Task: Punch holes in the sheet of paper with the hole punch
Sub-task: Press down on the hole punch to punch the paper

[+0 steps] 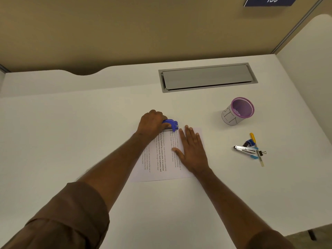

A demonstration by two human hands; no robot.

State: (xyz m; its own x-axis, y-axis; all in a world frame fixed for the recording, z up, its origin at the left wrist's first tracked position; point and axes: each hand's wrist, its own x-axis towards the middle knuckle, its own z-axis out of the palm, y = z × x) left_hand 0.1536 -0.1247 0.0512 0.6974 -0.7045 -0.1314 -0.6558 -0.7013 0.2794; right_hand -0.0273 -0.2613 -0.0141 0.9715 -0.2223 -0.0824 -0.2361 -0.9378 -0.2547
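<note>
A printed sheet of paper (161, 169) lies flat on the white desk (71, 141) in the middle of the view. A blue hole punch (171, 124) sits over the sheet's far edge. My left hand (150, 123) is closed over the punch from the left, covering most of its top. My right hand (192, 150) lies flat with fingers spread on the right half of the sheet, just right of the punch.
A purple mesh pen cup (237, 112) stands at the right. Nearer lie a metal stapler (245, 150), a yellow-capped pen (256, 146) and a binder clip (262, 152). A grey cable hatch (206, 77) is set in the desk's back. Beige partition walls enclose it.
</note>
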